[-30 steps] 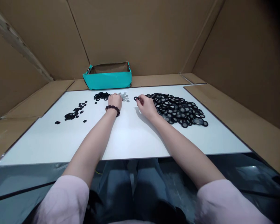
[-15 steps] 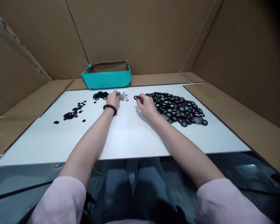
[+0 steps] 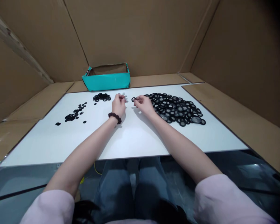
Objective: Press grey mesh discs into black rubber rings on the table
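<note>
My right hand [image 3: 144,105] pinches a flat black ring [image 3: 133,99] by its edge, just left of a large heap of black rings with grey discs in their centres [image 3: 175,109]. My left hand [image 3: 119,105], a dark beaded bracelet at its wrist, has thumb and fingers pressed together; I cannot make out what, if anything, is between them. Beside and behind its fingertips lie a few small grey discs [image 3: 125,97], partly hidden. Left of that hand is a small pile of black rings [image 3: 102,97].
Small black discs [image 3: 71,117] are scattered on the left of the white tabletop [image 3: 130,137]. A turquoise open box [image 3: 107,81] stands at the back edge. Cardboard walls [image 3: 140,37] surround the table on the back and sides.
My left hand has moved right and slightly nearer, away from the pile of black rings and toward my right hand. My right hand, still pinching the ring, has shifted slightly left.
</note>
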Available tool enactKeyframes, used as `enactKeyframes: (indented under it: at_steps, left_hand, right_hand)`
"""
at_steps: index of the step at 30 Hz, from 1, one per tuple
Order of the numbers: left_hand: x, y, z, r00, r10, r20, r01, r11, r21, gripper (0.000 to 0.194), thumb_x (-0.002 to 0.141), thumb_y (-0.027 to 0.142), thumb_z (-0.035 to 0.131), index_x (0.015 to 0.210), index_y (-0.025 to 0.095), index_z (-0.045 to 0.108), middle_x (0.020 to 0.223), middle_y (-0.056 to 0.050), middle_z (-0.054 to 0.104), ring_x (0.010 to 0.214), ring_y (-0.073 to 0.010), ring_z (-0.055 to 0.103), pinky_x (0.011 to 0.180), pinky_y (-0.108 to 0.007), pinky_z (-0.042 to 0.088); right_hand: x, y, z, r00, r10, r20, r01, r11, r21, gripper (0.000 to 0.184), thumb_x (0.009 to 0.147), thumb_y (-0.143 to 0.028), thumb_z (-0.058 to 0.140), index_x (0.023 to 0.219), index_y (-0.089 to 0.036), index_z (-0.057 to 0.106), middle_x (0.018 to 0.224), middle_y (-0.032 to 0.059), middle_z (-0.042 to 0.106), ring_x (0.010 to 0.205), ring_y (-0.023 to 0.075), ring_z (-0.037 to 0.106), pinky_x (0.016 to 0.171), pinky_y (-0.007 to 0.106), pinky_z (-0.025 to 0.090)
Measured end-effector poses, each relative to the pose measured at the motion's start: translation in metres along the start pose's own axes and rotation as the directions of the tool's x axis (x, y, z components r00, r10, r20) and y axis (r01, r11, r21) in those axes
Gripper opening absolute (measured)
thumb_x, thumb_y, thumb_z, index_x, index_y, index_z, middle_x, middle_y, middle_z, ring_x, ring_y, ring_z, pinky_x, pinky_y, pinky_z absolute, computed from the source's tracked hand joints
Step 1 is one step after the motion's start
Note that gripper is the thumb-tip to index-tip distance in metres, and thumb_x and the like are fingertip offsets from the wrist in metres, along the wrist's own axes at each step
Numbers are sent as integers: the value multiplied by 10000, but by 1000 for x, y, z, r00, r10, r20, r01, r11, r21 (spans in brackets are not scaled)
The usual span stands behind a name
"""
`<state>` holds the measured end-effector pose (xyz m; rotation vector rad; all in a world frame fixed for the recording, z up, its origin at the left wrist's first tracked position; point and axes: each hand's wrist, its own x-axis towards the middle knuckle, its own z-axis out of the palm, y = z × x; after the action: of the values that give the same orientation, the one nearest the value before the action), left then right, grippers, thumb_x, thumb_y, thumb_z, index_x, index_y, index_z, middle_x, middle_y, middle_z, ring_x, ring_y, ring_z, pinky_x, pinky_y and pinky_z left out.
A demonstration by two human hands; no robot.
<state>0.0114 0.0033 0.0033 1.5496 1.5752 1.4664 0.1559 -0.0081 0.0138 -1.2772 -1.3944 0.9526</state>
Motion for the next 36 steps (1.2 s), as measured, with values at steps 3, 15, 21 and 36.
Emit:
enactKeyframes:
  at_steps: [3,15,21,36]
  left_hand:
    - [-18,9,6,998,23,61,-19,998,-58,240,879,-7,554,823,223,516,823,-7,668,760,-159,670,756,-298,521]
    - [-18,8,1,987,-59,150,68,996,-58,175,887,70,608,838,223,538,708,19,675,744,-160,718,833,-321,586]
    - [-17,12,-4,971,-144,189,159,985,-65,198,840,49,652,943,202,581,665,13,673,704,-161,688,826,-328,599]
    - [-14,14,-16,934,-22,355,-33,988,150,90,814,102,656,812,178,704,833,-68,772,846,-235,747,876,-412,613]
  right_hand:
    - [-2,-3,1,998,35,52,-39,995,86,242,882,-102,638,673,-203,569,559,-34,619,524,115,555,613,234,463]
    - [1,1,-3,981,-33,189,10,993,121,185,828,-108,669,666,-184,620,613,-10,661,548,118,563,624,240,495]
    - [0,3,-2,975,-38,219,12,993,119,157,813,-90,672,694,-181,627,652,1,700,598,125,613,642,232,508]
    - [0,8,-8,948,-32,318,110,967,-231,196,841,-81,613,687,-196,571,576,-38,606,582,135,551,638,244,428]
